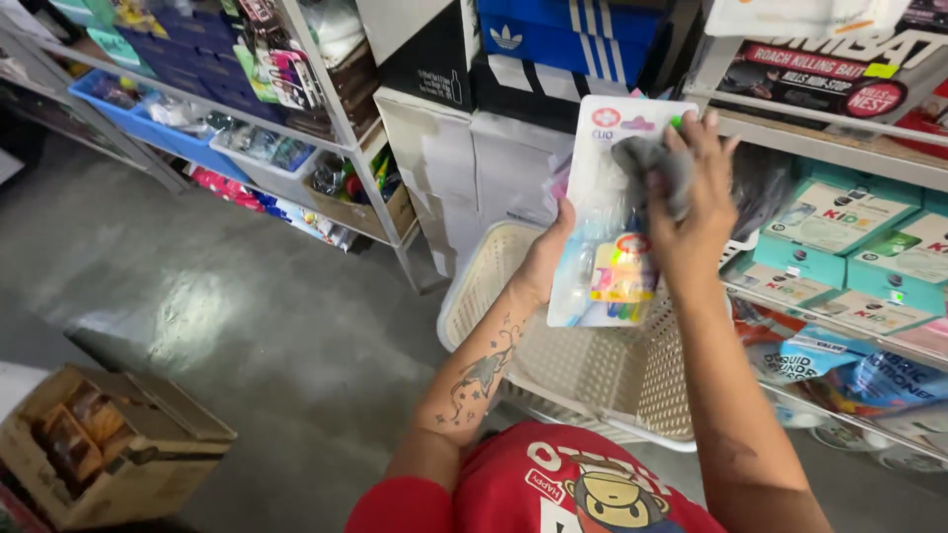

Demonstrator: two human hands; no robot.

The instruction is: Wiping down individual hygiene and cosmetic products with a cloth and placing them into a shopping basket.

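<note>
My left hand [546, 259] grips the left edge of a flat blister pack [610, 188], white-backed with colourful small items behind clear plastic, held upright over a basket. My right hand [691, 212] presses a grey cloth [652, 168] against the pack's front near its top. A cream plastic basket [494, 276] with a perforated wall sits below both hands, and what lies inside it is hidden by the pack and my arms.
Metal shelves [839, 148] on the right carry teal boxes [839, 222] and bagged goods. White cartons [464, 168] and shoe boxes stack behind the basket. Blue bins [148, 123] line shelves at left. An open cardboard box [109, 449] stands on the grey concrete floor at lower left.
</note>
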